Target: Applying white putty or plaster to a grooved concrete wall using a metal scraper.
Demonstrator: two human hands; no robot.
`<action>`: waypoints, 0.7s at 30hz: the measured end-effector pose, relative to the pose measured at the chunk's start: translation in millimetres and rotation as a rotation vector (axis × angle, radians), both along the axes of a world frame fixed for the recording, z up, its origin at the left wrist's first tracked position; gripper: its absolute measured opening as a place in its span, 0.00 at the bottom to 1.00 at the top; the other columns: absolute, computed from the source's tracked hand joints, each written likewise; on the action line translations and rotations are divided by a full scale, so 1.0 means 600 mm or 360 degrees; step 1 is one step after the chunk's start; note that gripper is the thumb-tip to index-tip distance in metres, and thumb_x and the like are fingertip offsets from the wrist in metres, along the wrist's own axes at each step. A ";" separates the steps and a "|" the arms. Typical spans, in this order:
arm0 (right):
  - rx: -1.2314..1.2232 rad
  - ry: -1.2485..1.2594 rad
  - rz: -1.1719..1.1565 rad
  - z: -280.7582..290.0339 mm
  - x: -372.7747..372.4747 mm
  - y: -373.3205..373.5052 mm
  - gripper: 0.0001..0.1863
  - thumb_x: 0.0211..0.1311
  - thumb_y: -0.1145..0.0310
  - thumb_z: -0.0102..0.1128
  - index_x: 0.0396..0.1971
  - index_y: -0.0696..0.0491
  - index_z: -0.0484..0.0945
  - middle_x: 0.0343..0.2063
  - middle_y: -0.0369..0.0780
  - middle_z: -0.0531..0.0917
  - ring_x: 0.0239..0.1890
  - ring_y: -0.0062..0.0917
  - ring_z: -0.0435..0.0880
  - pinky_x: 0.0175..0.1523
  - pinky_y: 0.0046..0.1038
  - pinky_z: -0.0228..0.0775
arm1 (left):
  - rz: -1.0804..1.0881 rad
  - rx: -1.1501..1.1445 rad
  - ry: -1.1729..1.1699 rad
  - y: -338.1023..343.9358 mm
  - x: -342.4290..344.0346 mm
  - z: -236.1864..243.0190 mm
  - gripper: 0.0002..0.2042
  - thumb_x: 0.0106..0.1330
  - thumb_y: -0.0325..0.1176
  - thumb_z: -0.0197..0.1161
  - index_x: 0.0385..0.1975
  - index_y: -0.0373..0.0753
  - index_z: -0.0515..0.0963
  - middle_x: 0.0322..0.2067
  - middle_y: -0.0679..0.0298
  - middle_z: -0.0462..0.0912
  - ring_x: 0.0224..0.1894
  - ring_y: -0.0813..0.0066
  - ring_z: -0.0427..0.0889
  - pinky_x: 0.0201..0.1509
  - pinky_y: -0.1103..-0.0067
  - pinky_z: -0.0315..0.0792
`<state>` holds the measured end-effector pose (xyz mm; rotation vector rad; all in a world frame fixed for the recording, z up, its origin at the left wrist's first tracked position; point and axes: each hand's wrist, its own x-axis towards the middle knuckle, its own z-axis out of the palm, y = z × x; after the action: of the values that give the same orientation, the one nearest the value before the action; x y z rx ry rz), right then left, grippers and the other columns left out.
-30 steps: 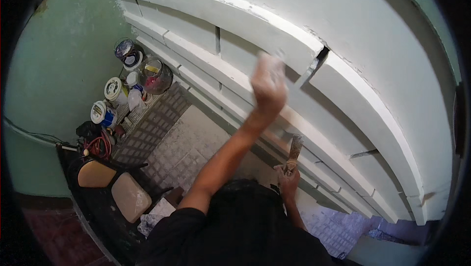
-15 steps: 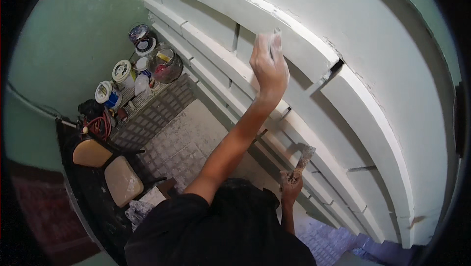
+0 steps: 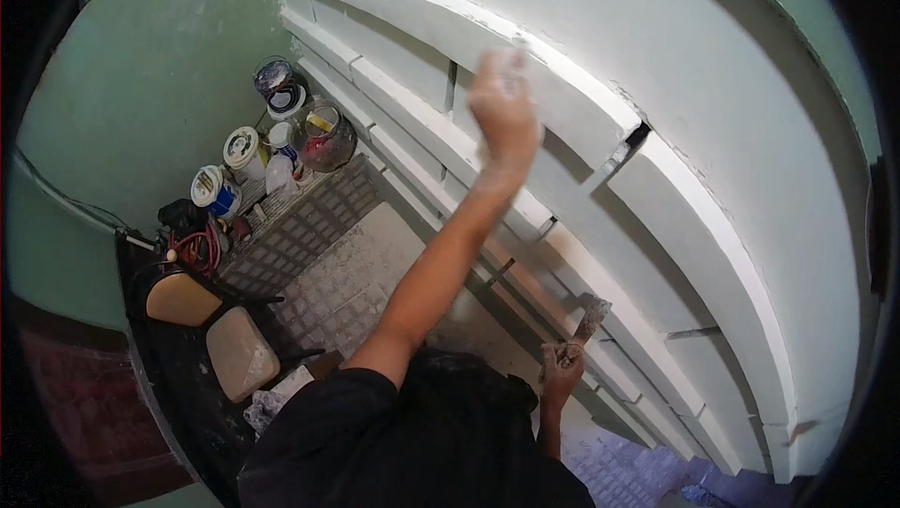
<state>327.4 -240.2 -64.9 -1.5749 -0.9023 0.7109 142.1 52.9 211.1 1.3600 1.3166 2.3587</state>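
White ledges (image 3: pixel 689 194): stacked in curving tiers across the upper right; dark gap between two segments of the topmost.
Green wall (image 3: pixel 141 142): plain, at left.
Floor (image 3: pixel 356 274): pale and dusty, below the ledges.
Counter (image 3: pixel 298 227): slatted on top, laden with buckets (image 3: pixel 216 191).
Chair (image 3: pixel 242 349): tan-padded, lower left.
Left hand (image 3: pixel 506 100): raised before the topmost ledge, whitened; too blurred to tell whether clenched or loose.
Glass bowl (image 3: pixel 325 142): rounded, on the counter.
Right hand (image 3: pixel 562 372): wrapped around the scraper's handle.
Scraper (image 3: pixel 592 319): blade upward, near the lower ledges; contact unclear.
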 end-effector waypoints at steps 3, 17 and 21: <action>0.0106 -0.0050 0.0035 0.007 0.002 0.006 0.11 0.60 0.73 0.67 0.27 0.51 0.70 0.19 0.32 0.73 0.12 0.13 0.66 0.15 0.19 0.58 | -0.0022 0.0249 0.0216 -0.025 0.082 -0.022 0.07 0.66 0.28 0.63 0.28 0.35 0.74 0.23 0.55 0.71 0.25 0.57 0.72 0.30 0.66 0.68; -0.0016 -0.0729 0.0580 0.364 0.000 0.100 0.18 0.64 0.63 0.57 0.48 0.61 0.75 0.30 0.45 0.76 0.31 0.35 0.74 0.40 0.35 0.67 | -0.0780 -0.0790 -0.0035 -0.115 -0.061 -0.167 0.16 0.65 0.36 0.66 0.24 0.33 0.69 0.22 0.63 0.71 0.26 0.76 0.67 0.31 0.73 0.66; 0.0352 -0.1279 0.0472 0.445 -0.005 0.155 0.22 0.61 0.65 0.61 0.53 0.60 0.77 0.36 0.50 0.80 0.37 0.43 0.80 0.48 0.38 0.72 | -0.1010 -0.1021 0.0128 -0.146 -0.030 -0.150 0.07 0.55 0.25 0.64 0.25 0.34 0.70 0.20 0.57 0.72 0.25 0.68 0.72 0.32 0.69 0.69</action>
<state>324.2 -147.0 202.3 -1.5439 -1.7633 0.1332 124.1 -34.8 121.3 1.3803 1.2485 1.3324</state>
